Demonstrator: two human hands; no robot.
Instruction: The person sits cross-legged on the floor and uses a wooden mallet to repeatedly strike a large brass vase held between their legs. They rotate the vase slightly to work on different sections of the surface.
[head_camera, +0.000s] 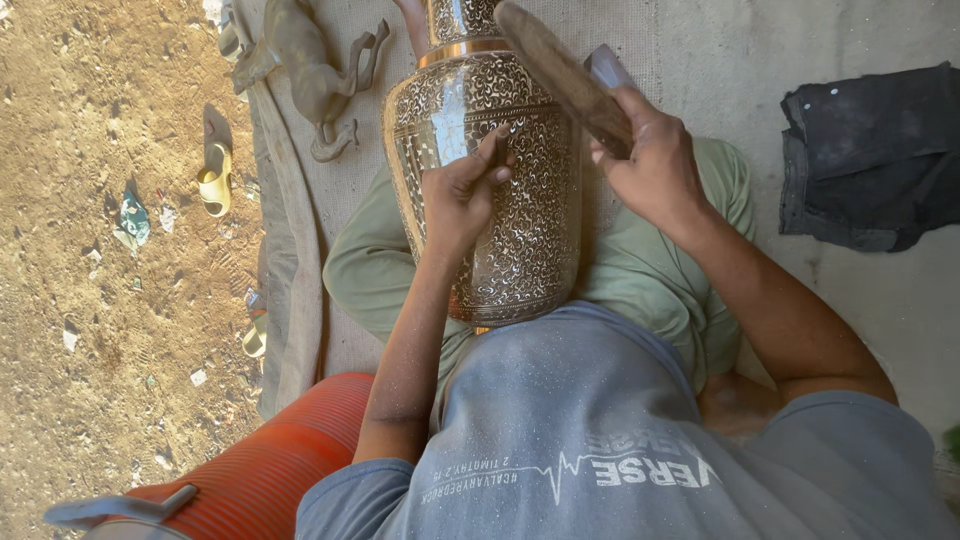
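The engraved brass vase (485, 170) lies across the person's lap, the left hand (462, 195) pinching a small chisel (497, 150) against its wall while the right hand (655, 165) grips a raised wooden mallet (560, 70); a skewed blow could skid the tip and scar the pattern

A large brass vase (490, 170) engraved all over with fine scrollwork lies tilted across the lap, a small chisel (497, 150) pressed to it, a wooden mallet (560, 70) raised above.
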